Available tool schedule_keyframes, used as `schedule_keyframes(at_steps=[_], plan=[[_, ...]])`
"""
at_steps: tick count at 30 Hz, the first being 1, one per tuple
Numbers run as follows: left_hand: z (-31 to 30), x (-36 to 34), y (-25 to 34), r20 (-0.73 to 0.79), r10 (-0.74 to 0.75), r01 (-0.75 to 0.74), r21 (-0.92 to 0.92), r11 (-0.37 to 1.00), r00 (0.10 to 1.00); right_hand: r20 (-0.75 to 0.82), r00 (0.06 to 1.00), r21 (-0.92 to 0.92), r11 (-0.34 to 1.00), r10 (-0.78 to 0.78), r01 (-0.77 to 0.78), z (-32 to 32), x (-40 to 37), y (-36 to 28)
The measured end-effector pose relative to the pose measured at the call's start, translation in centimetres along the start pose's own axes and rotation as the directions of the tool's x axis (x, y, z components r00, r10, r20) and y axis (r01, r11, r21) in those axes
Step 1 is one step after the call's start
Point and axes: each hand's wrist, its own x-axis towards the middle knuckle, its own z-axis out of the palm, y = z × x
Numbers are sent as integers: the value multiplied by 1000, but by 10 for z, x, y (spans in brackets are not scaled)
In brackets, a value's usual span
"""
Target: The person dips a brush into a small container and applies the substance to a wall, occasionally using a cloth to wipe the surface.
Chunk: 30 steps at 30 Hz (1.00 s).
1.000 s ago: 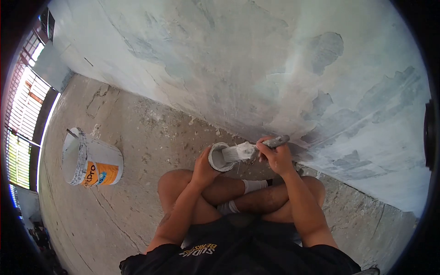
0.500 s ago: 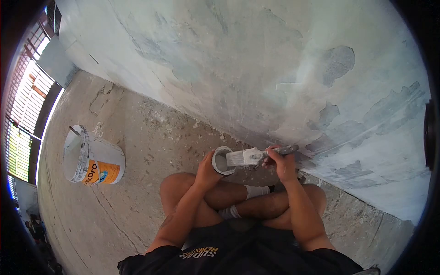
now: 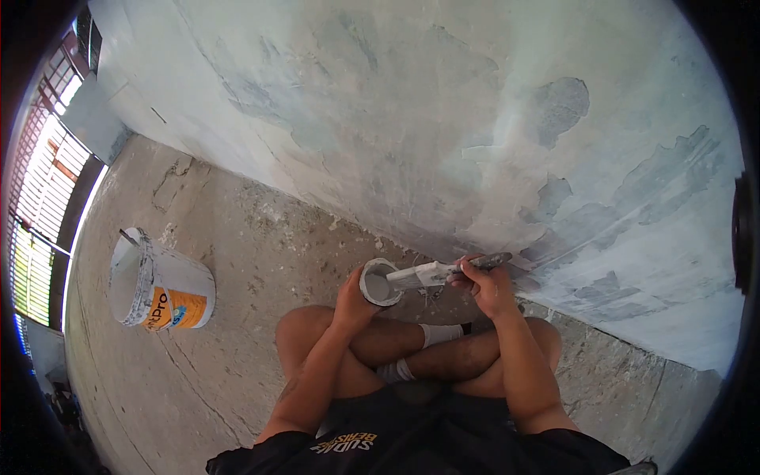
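Observation:
My left hand (image 3: 352, 302) is wrapped round a small cup (image 3: 383, 297) with pale paint inside, its mouth tilted toward me. In my right hand (image 3: 488, 286) is a paintbrush (image 3: 431, 274), gripped by its dark, paint-stained handle. The white-coated bristles point left, and their tip lies at the cup's opening, partly inside it. Both hands are above my crossed legs, close to the foot of the wall.
A pale wall (image 3: 412, 119) with peeling patches rises ahead and to the right. On the concrete floor (image 3: 237, 261) to the left stands a paint-smeared white bucket (image 3: 180, 289) with an orange label and a stick in it. A barred gate (image 3: 43, 198) is at far left.
The brush has turned, its bristles now seen more edge-on, and the tip has dipped into the cup. The cup has shifted slightly left and its mouth faces up more.

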Motion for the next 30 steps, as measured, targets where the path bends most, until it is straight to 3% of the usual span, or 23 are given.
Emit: schedule_keyframes(at_steps=[3, 6, 8, 11, 15, 17, 18, 20, 30], plan=[[0, -1, 3, -17, 0, 0, 45, 999, 1000, 32, 999, 0, 1000, 7, -7, 7, -2, 9], [-2, 0, 5, 10, -24, 24, -29, 999, 1000, 112, 993, 95, 995, -22, 12, 14, -3, 20], [-3, 1, 3, 19, -18, 18, -2, 1000, 1000, 275, 954, -145, 975, -122, 166, 5, 3, 33], [-4, -2, 4, -4, -38, 37, -7, 999, 999, 299, 950, -206, 965, -94, 160, 7, 1, 26], [-3, -3, -1, -27, -14, 15, 19, 1000, 1000, 164, 985, -336, 936, -53, 106, 2, 1, 11], [-3, -2, -3, -27, -32, 31, -23, 999, 999, 13, 992, -430, 897, 123, -106, 0, 1, -2], [-3, -3, -3, -26, -32, 31, -24, 999, 999, 11, 992, -430, 897, 123, -107, -2, 0, -2], [-3, -3, -1, -26, -30, 29, -40, 999, 999, 38, 987, -69, 986, 158, -155, -6, 0, -1], [-2, -4, -3, -36, -5, 4, -20, 1000, 999, 70, 993, 14, 995, 99, -100, 2, 2, 15]])
